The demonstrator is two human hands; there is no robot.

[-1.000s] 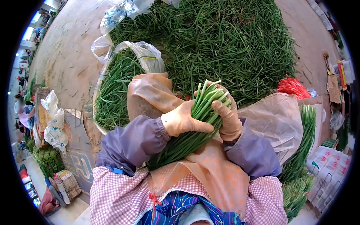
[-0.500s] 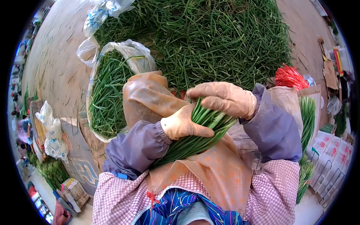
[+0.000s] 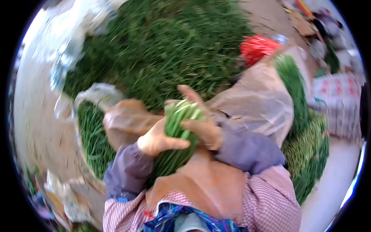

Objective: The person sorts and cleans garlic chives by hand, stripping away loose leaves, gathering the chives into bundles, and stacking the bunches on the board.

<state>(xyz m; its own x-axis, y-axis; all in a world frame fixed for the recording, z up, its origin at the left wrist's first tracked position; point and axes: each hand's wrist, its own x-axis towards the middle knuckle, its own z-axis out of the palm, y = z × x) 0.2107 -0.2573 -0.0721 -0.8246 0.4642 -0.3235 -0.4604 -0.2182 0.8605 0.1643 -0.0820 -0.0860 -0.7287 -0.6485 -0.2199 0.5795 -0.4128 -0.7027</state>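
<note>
A bunch of green chives (image 3: pixel 178 120) is held upright-leaning in front of my lap, its pale cut ends at the top and the stalks running down to the left over my apron (image 3: pixel 208 178). My left hand (image 3: pixel 160 139), in a light rubber glove, wraps it from the left with the thumb across the front. My gloved right hand (image 3: pixel 205 129) cups its right side near the cut ends, thumb in front and fingers partly behind, slightly blurred.
A large heap of loose chives (image 3: pixel 162 50) lies ahead. An open plastic bag of greens (image 3: pixel 92 139) stands at left, near my covered knee (image 3: pixel 125 118). Red ties (image 3: pixel 259 49) lie ahead right. Bundled greens (image 3: pixel 305 150) are stacked on my right.
My view has turned to the right. The bunch has become more upright, and my right hand has moved from lying over its top to gripping its right side. My left hand keeps its hold.
</note>
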